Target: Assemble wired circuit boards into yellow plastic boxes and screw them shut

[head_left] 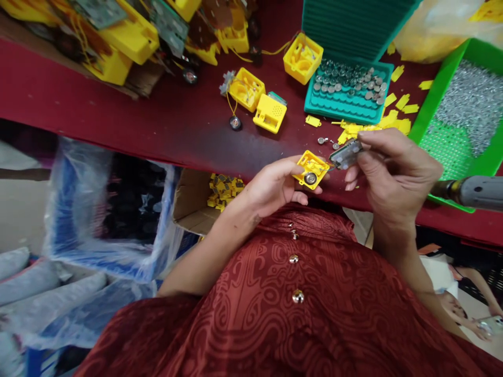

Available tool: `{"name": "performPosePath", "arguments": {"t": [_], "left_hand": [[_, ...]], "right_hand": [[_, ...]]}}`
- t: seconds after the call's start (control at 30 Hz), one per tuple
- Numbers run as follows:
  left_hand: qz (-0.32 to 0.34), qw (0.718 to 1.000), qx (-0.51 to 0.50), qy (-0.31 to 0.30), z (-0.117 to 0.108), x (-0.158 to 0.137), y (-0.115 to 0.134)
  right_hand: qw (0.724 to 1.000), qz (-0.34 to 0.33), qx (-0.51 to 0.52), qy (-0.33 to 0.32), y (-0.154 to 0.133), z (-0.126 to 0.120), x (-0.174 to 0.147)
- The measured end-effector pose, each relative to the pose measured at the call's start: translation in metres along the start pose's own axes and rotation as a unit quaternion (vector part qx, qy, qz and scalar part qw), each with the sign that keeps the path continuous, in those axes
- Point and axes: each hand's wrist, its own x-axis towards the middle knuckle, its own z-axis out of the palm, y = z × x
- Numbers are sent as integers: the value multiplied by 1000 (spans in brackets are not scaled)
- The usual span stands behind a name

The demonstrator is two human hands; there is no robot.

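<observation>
My left hand (277, 186) is closed on a small open yellow plastic case (314, 166), held tilted over the table's front edge. A round dark speaker (310, 178) sits inside the case. Between the thumb and fingers of my right hand (393, 165) is a small circuit board (346, 154), just right of the case; thin wires seem to run between the two. Past my hands, several button cells (323, 141) lie loose on the table. Beyond them is a teal tray (346, 112) with rows of button cells, beside a scatter of yellow plastic tabs (377, 130).
Other yellow cases (271, 112) with wires and speakers stand farther back. A carton piled with yellow parts (129, 36) is at the upper left. On the right are a green basket of screws (467, 104) and an electric screwdriver (479, 191). A plastic-lined blue crate (106, 256) stands below left.
</observation>
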Motion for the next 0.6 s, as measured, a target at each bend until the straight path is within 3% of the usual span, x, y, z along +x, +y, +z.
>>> {"name": "performPosePath", "arguments": {"t": [0.2,0.3,0.6], "left_hand": [[0,1000,-5,4,2,-1,-2],[12,1000,-5,10,4,-3,-2],[29,1000,10,-6,5,0,-3]], "right_hand": [[997,-25,-74,-14,-5,-7,9],[995,-5,-95,-22,-9,-8,13],[991,23,-29,-127,-24,-11,31]]}}
